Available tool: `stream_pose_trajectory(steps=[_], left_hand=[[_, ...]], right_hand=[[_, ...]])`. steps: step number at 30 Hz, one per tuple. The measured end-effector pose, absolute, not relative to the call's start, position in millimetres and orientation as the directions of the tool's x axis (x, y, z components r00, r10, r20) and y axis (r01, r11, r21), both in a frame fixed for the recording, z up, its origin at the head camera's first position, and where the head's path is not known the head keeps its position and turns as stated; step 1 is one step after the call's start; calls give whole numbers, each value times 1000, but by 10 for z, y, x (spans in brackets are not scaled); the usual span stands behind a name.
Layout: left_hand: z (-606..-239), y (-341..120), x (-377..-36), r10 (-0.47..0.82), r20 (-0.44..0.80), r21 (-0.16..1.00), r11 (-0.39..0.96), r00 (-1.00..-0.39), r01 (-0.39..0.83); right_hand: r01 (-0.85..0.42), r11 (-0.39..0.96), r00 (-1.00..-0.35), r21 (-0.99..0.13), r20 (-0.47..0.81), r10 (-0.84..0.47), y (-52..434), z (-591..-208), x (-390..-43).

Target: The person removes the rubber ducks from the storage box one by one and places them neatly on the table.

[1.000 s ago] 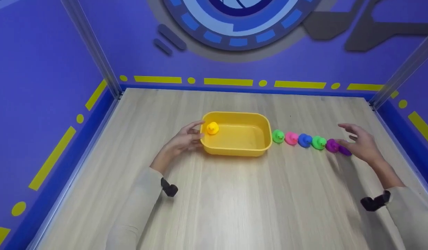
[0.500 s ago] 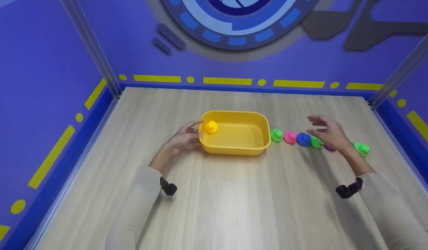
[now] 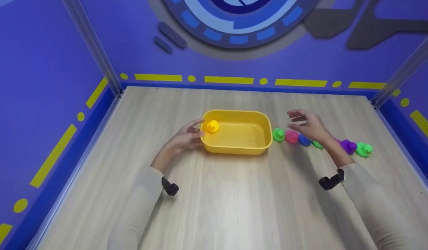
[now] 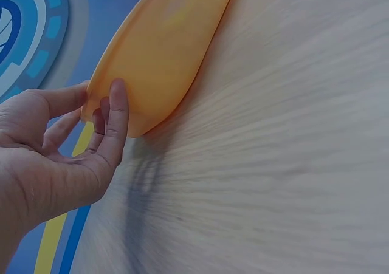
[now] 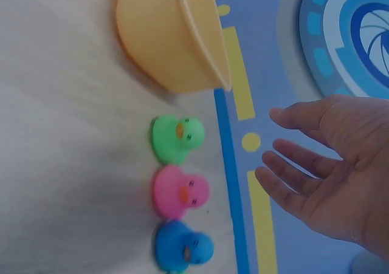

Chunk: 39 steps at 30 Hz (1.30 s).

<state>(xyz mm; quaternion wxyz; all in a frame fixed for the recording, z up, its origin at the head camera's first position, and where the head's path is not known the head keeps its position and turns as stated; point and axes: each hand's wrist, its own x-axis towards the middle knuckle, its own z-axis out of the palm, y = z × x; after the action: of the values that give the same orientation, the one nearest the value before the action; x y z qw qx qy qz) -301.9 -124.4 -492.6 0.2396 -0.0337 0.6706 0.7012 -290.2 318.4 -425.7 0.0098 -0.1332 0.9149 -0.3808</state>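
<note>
Ducks: one yellow duck (image 3: 212, 126) sits in the yellow tub (image 3: 255, 119); six seem left in a row on the bench (image 3: 234, 194), partly hidden by my open, empty right hand (image 3: 309, 126). My left hand (image 3: 184, 139) rests straight-fingered against the tub's end.

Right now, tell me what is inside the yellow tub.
One yellow duck sits in the yellow tub, at its left end near the left hand touching the outer wall. The rest of the floor shows bare. The near wall hides a strip of floor behind it.
</note>
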Motion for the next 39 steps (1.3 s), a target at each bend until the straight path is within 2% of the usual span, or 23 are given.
stream_pose_trajectory(steps=[11,16,22,30,36,39], left_hand=[[-4934,-1249,-3027,273,-367,925,4,-889,-381],[-4934,-1222,-3011,271,-359,928,3,-893,-372],[-4954,-1213,-2987,291,-344,932,-10,-893,-362],[-4966,-1234,-2990,277,-343,930,-37,-897,-367],[-4967,-1233,-2984,271,-348,931,-16,-898,-365],[-4969,-1227,-2981,267,-348,930,-22,-899,-367]], right_hand=[[-269,591,-939,-761,70,-337,2615,-4289,-3116],[-244,565,-928,-788,21,-372,2338,-4344,-3168],[-279,582,-900,-764,-3,-436,2124,-4356,-3267],[-215,635,-885,-742,-127,-448,1882,-4431,-3437],[-249,672,-840,-697,-190,-508,1726,-4575,-3514],[-255,656,-820,-710,-201,-536,1648,-4647,-3523]])
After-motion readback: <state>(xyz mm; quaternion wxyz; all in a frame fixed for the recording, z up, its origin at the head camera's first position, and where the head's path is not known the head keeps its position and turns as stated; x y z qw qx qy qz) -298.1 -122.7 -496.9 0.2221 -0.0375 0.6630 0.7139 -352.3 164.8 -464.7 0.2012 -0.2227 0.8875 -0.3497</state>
